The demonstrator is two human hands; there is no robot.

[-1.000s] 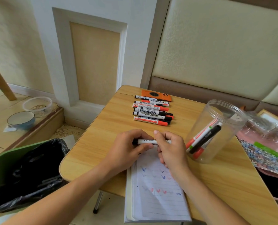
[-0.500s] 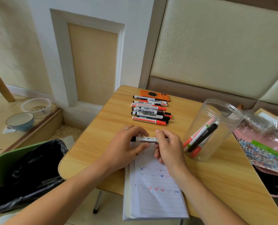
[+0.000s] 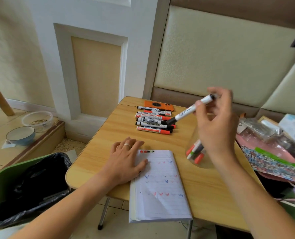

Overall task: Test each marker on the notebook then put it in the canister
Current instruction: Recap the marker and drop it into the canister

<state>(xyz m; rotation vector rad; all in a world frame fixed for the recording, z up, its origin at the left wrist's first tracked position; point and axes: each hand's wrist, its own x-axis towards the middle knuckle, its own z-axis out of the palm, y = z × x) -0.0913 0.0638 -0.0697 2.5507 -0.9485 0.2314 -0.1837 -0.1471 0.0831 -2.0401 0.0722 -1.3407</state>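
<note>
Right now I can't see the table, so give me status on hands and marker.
Left hand flat on notebook. Right hand holds capped black marker raised above canister. Nothing blocking.

On the worktop, one marker in the row of markers carries the upside-down print "WHITEBOARD MARKER" on its white barrel. The other barrels bear small black print and barcodes too fine to read. At the top edge of the notebook stand a few small characters in red and black, too blurred to make out. The marker in the right hand shows printed lettering along its barrel that cannot be read.
</note>
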